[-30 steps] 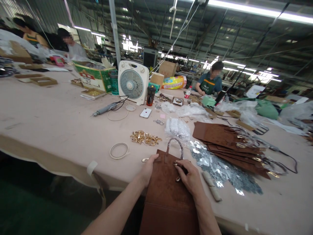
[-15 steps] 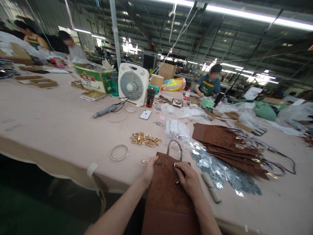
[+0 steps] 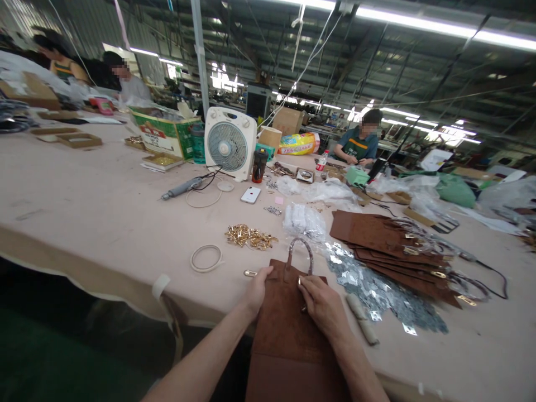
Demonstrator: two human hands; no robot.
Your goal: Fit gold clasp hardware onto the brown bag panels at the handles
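A brown suede bag (image 3: 285, 329) with a wrapped loop handle (image 3: 300, 250) lies flat at the table's near edge. My left hand (image 3: 255, 287) grips the bag's upper left edge, fingers curled over it. My right hand (image 3: 321, 304) rests on the bag's top right, fingers pinched around a small gold metal fitting (image 3: 300, 282) fixed to the bag. A loose gold clasp (image 3: 250, 273) lies just left of the bag.
A stack of brown bag panels (image 3: 385, 240) and a spread of small silver plates (image 3: 377, 290) lie to the right. Gold fittings (image 3: 249, 236), a tape ring (image 3: 205, 258), a phone (image 3: 250, 194), a fan (image 3: 229, 143) and a screwdriver (image 3: 182, 188) sit further back. Other people work beyond.
My right hand has shifted slightly on the bag's top, covering more of the gold fitting. The left hand keeps its grip; the view has barely moved.
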